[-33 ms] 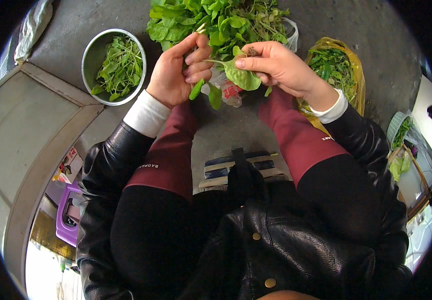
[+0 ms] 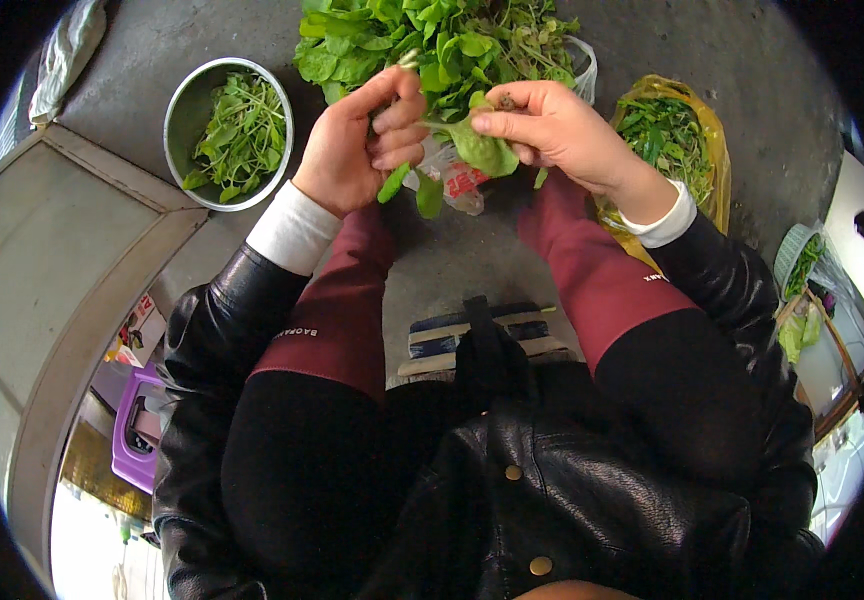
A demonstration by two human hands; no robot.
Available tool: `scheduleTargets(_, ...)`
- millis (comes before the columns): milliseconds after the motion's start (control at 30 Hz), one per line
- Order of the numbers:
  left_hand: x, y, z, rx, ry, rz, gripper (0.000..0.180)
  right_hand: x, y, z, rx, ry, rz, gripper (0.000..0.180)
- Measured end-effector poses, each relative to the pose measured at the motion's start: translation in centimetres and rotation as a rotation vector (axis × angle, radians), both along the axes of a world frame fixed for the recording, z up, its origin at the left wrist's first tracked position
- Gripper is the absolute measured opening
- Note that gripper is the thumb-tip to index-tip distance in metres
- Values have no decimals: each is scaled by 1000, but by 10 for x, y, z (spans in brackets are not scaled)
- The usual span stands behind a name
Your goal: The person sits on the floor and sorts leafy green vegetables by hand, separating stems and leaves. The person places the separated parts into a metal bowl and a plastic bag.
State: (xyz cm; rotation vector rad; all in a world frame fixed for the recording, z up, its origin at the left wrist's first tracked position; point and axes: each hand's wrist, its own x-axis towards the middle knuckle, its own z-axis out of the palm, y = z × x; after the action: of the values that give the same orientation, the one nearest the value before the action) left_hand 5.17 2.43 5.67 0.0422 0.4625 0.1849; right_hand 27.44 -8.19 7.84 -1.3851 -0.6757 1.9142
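My left hand [image 2: 357, 140] is closed around a small bunch of leafy greens; pale stem ends poke out above its fingers and a few green leaves [image 2: 430, 193] hang below. Facing it, my right hand [image 2: 562, 135] pinches a broad leaf [image 2: 482, 148] between thumb and fingers, its thin stem pointing toward the left hand. Just beyond both hands lies a large heap of leafy greens [image 2: 352, 45] on the floor. To the left, a metal bowl [image 2: 169, 130] contains loose picked greens [image 2: 242, 135].
At the right is a yellow plastic bag [image 2: 720, 165] with green scraps. A white plastic bag [image 2: 462, 190] with red print lies beneath my hands. A pale panelled frame [image 2: 42, 250] and a purple plastic item [image 2: 124, 430] stand left. A greenish basket [image 2: 790, 255] is far right.
The leaf in my right hand has shifted very slightly to the right. Otherwise both hands keep their places.
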Motion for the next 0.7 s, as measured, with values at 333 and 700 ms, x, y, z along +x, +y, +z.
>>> scheduleTargets(333, 14, -15, 20, 420, 264, -383, 24, -8, 3, 9, 471, -547, -6, 19)
scheduleTargets(700, -25, 13, 17, 1307, 413, -328, 23, 36, -14, 3, 321, -400, 143, 19)
